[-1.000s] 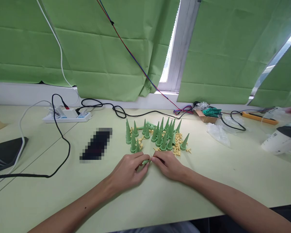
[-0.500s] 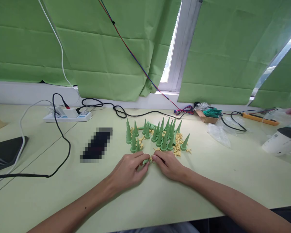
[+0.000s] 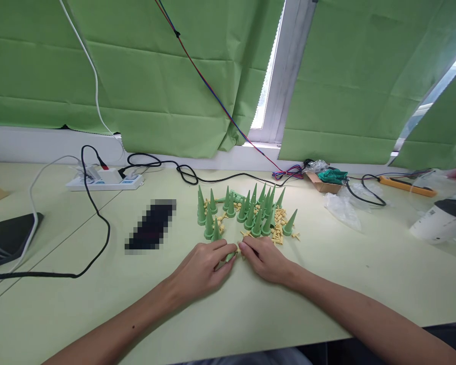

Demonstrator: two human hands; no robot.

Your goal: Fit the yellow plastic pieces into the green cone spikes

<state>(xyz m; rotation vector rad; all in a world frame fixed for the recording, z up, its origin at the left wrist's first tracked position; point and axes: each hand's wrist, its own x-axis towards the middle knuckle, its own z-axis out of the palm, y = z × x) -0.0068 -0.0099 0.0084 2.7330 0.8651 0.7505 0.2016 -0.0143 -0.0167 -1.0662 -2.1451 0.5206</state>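
My left hand [image 3: 211, 261] is closed around a green cone [image 3: 230, 256], most of it hidden by the fingers. Close beside it, my right hand [image 3: 264, 257] pinches a small yellow plastic piece [image 3: 239, 249] against the cone's end. Just beyond the hands stand several green cones [image 3: 257, 223] with round bases, upright in a loose cluster. Small yellow pieces [image 3: 277, 232] lie heaped among and to the right of them. One cone [image 3: 290, 224] stands slightly apart at the right.
A pixelated dark rectangle [image 3: 152, 225] lies to the left. Farther back are a white power strip [image 3: 106, 180] and a black cable [image 3: 213, 180]. On the right are a small cardboard box [image 3: 325, 183], clear plastic bags [image 3: 342, 210] and a white cylindrical container [image 3: 439, 223].
My left hand has shifted slightly, and the green cone in it is tilted a little differently. The right hand stays almost in place; the standing cones have not moved.
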